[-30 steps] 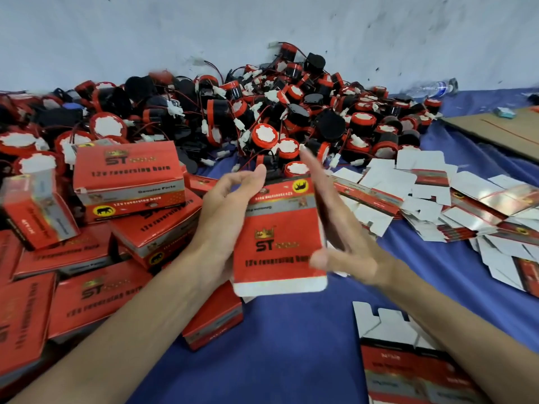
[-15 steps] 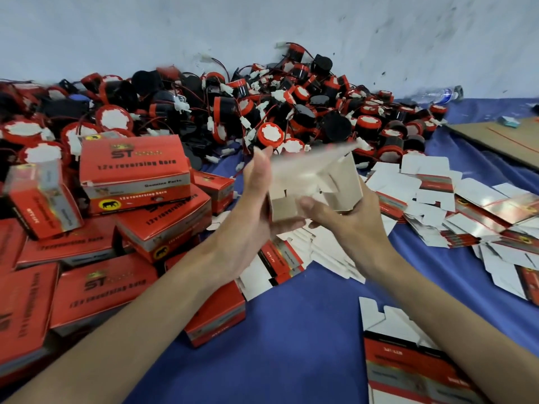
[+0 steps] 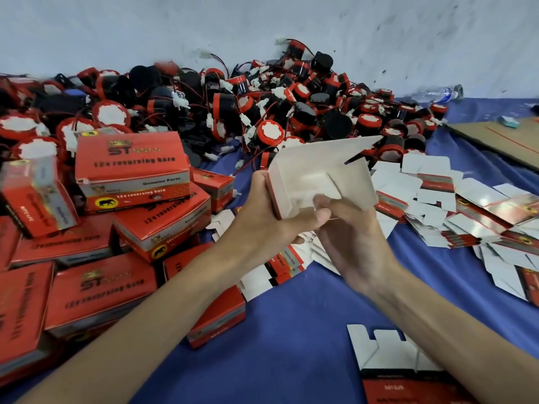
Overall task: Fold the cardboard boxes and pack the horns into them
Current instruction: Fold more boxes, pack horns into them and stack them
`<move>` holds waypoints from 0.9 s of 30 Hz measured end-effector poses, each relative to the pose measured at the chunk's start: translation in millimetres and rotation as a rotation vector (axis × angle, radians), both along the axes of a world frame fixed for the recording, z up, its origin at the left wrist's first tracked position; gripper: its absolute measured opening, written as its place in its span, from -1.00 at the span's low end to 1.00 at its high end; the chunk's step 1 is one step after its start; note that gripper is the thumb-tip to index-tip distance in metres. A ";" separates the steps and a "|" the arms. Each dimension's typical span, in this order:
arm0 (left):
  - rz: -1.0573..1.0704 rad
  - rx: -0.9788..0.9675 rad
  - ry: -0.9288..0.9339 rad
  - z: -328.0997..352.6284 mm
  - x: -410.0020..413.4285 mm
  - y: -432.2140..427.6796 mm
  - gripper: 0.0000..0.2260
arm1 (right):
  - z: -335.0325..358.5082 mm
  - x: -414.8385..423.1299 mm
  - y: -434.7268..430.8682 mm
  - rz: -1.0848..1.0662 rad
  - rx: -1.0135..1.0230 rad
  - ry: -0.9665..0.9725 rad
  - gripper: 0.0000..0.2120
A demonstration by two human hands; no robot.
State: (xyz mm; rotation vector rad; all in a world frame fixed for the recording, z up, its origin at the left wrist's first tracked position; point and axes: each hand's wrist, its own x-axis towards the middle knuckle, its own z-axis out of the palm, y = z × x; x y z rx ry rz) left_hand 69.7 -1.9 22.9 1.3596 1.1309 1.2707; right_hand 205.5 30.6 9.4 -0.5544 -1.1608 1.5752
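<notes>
Opened since flat blank: cardboard box, white matte interior upward, above blue cloth. Gripped by left hand at red edge; right hand fingertips pinched inner flap. Fingers partly hidden.

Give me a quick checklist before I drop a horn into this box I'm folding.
1. Box opened up into shape: ok.
2. Left hand grips the box's red side: ok.
3. Right hand free to fetch a horn: not ok, its fingers are on the inner flaps.
4. Bottom flaps locked: cannot tell.
5. Top flap open: ok.
6. Horn pile lies just behind the box: ok.
</notes>
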 end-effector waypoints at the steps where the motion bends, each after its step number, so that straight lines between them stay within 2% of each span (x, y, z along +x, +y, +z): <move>1: 0.016 0.012 0.012 -0.6 0.5 1.3 -0.35 | 0.8 -0.2 -0.1 0.019 -0.003 0.017 -0.73; 4: 0.170 0.101 0.076 -0.4 0.0 0.0 -0.27 | 3.2 -1.9 -0.1 0.091 0.060 -0.034 -0.65; 6: 0.286 0.211 0.146 2.4 -1.8 -1.3 -0.30 | 10.0 3.0 6.5 0.158 0.078 -0.131 -0.43; 8: 0.386 0.269 0.172 6.3 -4.3 -3.8 -0.39 | 22.1 18.1 22.2 0.322 0.071 -0.169 -0.15; 9: 0.426 0.255 0.138 7.8 -5.5 -4.2 -0.45 | 28.6 25.5 32.3 0.336 0.073 -0.208 -0.11; 11: 0.473 0.161 0.046 8.0 -9.1 0.3 -0.59 | 33.9 35.0 63.2 0.111 0.101 -0.422 -0.31; 13: 0.474 0.017 0.017 4.3 -11.6 6.1 -0.74 | 29.8 33.9 94.0 -0.267 0.204 -0.768 -0.60; 14: 0.469 -0.046 0.050 2.0 -13.7 9.4 -0.82 | 24.4 29.4 106.0 -0.347 0.272 -0.970 -0.67; 15: 0.455 -0.103 0.109 0.6 -15.1 11.8 -0.87 | 18.2 24.4 115.7 -0.330 0.334 -1.161 -0.70; 16: 0.427 -0.143 0.196 -1.2 -16.9 12.5 -0.81 | 9.4 18.7 122.2 -0.264 0.383 -1.314 -0.72; 18: 0.354 -0.175 0.367 -5.6 -19.6 12.5 -0.72 | -7.6 8.4 128.2 -0.207 0.470 -1.515 -0.68; 21: 0.303 -0.197 0.593 -8.7 -21.4 10.7 -0.68 | -17.4 -5.4 128.0 -0.331 0.475 -1.552 -0.59; 24: 0.287 -0.220 0.724 -9.5 -20.5 9.8 -0.58 | -18.8 -14.8 125.6 -0.428 0.506 -1.529 -0.64; 27: 0.305 -0.226 0.799 -8.5 -19.0 9.4 -0.57 | -11.7 -11.0 117.7 -0.554 0.525 -1.328 -0.63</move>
